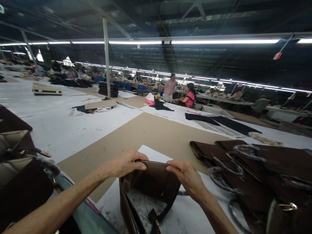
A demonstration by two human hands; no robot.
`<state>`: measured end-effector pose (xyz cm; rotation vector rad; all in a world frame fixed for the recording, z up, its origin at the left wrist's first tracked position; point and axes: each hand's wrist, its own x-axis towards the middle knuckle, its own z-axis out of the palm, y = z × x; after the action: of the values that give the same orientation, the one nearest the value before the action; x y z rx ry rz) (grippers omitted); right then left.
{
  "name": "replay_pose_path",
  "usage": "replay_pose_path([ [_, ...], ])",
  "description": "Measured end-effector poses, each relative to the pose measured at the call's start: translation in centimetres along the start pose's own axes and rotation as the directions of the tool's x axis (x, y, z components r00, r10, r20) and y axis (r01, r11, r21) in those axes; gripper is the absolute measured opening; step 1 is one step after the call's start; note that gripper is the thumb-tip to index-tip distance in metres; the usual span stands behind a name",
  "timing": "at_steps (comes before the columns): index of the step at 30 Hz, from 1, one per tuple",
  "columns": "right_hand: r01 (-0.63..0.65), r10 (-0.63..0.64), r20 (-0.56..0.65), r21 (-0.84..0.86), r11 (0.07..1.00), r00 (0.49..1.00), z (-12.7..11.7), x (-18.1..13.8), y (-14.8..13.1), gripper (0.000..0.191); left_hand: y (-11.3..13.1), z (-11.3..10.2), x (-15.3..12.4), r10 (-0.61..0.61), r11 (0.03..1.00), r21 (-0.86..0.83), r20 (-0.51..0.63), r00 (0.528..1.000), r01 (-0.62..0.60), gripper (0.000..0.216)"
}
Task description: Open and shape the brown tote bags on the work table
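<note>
The left hand point(126, 164) and right hand point(186, 175) each pinch the top edge of a brown bag point(153, 177) over white paper point(192, 216), close to the person. It is probably light and bendy (the rim seems firmer, good for holding). It looks dark, plain and open. More brown bags point(263, 172) lie to the right.

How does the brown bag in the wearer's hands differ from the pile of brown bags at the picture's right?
Hold: the held bag is pinched at its rim by the left hand and right hand; neither hand holds the bag pile.
Pose: the held bag is spread open; the bag pile lies mostly flattened and overlapping.
Number: the held bag is single; the bag pile has several.
Shared: both are dark brown.
</note>
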<state>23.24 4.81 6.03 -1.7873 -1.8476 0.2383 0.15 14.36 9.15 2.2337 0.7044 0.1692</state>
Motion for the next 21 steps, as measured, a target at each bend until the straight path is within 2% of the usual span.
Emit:
replay_pose_path([
  [8,0.081,-0.079,0.022,-0.117,0.990,0.997,1.0,0.9,-1.5,0.020,0.0,0.1,0.0,0.025,0.999,0.037,-0.047,0.999,-0.023,0.020],
  [21,0.202,-0.196,0.054,-0.152,0.967,0.979,2.6,2.2,-4.2,0.025,0.5,0.0,-0.3,0.033,0.997,0.069,-0.078,0.996,-0.028,0.020],
])
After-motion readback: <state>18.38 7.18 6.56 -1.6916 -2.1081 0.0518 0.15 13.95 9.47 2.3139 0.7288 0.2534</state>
